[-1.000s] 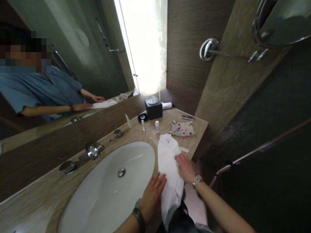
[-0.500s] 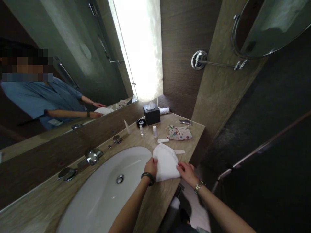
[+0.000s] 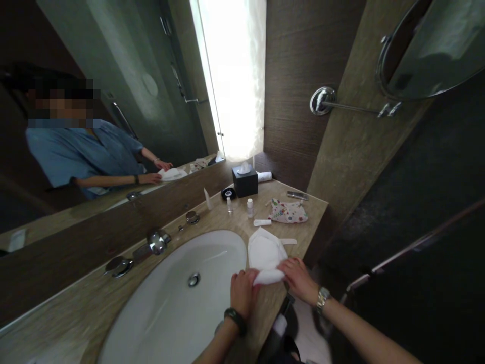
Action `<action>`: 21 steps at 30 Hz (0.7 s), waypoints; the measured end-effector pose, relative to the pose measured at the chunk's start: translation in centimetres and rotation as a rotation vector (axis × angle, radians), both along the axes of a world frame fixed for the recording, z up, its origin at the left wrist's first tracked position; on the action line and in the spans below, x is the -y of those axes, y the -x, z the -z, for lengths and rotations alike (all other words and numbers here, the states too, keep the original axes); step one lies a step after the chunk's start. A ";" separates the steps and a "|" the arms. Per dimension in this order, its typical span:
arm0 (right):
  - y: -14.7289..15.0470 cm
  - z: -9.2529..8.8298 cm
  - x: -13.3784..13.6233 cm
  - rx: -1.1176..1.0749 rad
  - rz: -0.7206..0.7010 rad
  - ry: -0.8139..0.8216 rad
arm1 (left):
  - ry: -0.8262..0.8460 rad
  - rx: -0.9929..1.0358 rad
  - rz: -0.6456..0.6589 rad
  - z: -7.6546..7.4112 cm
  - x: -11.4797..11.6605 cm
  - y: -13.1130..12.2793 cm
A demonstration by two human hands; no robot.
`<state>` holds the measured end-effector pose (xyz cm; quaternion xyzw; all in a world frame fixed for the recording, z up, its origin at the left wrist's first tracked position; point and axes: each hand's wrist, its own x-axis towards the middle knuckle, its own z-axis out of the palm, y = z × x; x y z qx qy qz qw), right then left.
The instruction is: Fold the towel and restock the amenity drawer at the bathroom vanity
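Observation:
A white towel point(image 3: 265, 250) lies folded on the stone counter point(image 3: 295, 232) to the right of the oval white basin point(image 3: 178, 293). Its near edge is curled into a thick roll. My left hand point(image 3: 242, 293), with a dark bracelet at the wrist, has its fingers closed on the left end of that roll. My right hand point(image 3: 301, 278), wearing a metal watch, grips the right end of the roll with curled fingers.
Behind the towel stand a black tissue box point(image 3: 245, 182), small bottles point(image 3: 249, 207), a white tube point(image 3: 262, 222) and a flowered pouch point(image 3: 290, 211). A chrome tap point(image 3: 153, 242) sits behind the basin. The wall mirror point(image 3: 94, 101) reflects me. A round mirror point(image 3: 428, 50) hangs on an arm at right.
One second ago the towel lay long and hung over the counter's front edge. It was folded up onto the counter, and both hands have now drawn back to its near edge, which is rolled.

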<state>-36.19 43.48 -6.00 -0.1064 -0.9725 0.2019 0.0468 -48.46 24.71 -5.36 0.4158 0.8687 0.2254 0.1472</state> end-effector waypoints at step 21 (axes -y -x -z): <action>9.4 -3.0 -2.0 0.102 -0.022 -0.214 | -0.181 -0.135 -0.193 -0.1 -6.6 4.1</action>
